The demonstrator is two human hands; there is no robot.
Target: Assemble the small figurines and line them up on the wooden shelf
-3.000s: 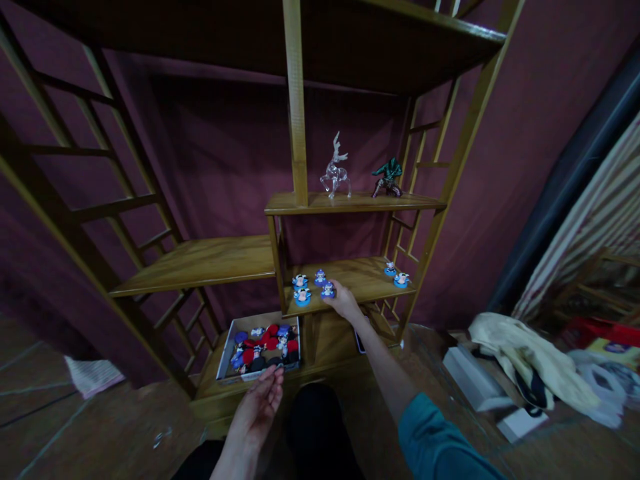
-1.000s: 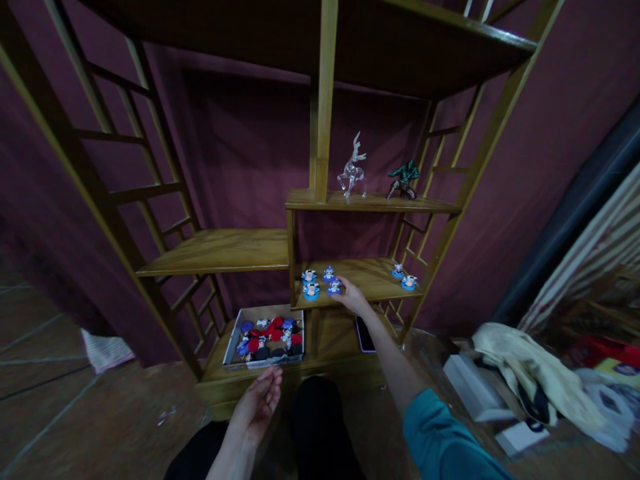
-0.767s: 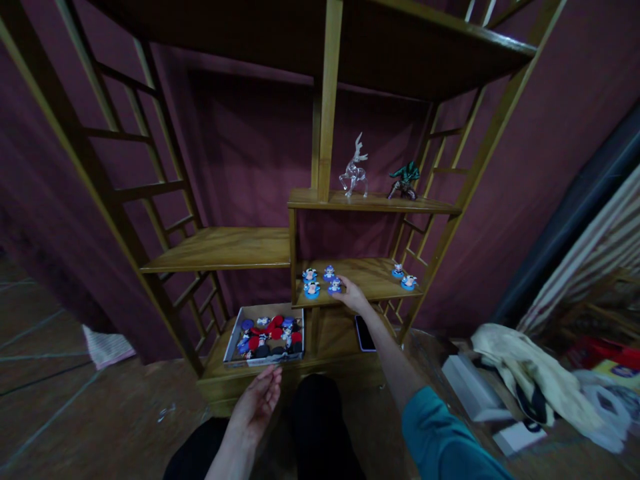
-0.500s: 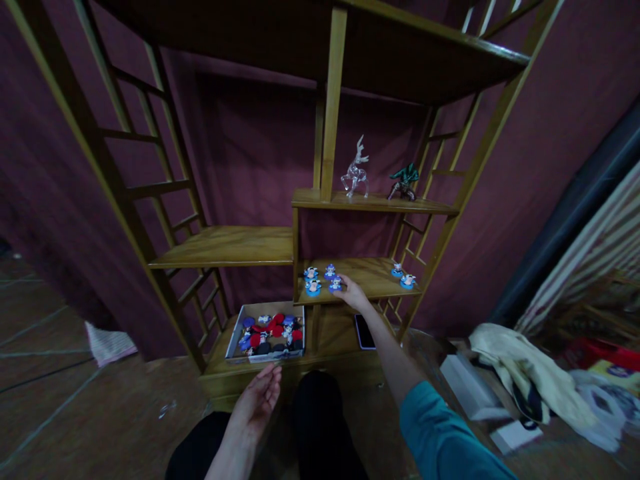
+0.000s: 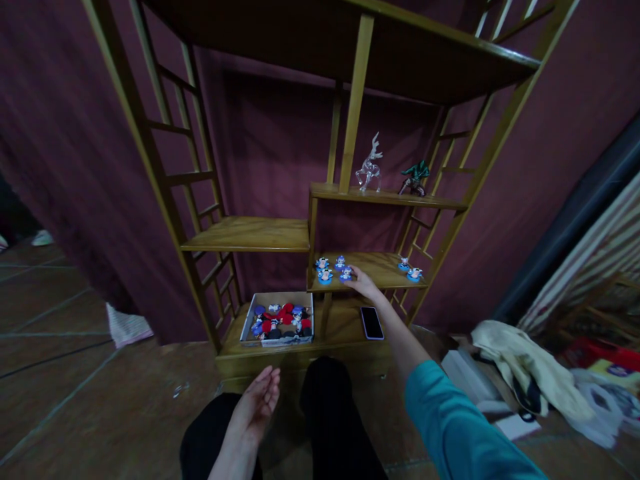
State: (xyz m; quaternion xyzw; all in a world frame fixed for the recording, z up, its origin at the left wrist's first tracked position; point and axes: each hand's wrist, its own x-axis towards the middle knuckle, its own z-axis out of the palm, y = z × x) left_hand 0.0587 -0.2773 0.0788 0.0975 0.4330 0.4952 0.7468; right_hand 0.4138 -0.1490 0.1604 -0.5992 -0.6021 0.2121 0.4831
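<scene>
Purple figurine (image 5: 345,274) is on the small lower shelf (image 5: 383,270), just before another purple one (image 5: 341,262); our right hand (image 5: 363,284) is at it, gripping or just touching, can't tell. Probably placing; next move calls for clean release. Our left hand (image 5: 257,402) hangs loosely open near the box (image 5: 278,341).

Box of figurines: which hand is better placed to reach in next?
Likely the left hand: empty-looking and nearer the box, while the right hand is at the front purple figurine on the shelf.
</scene>
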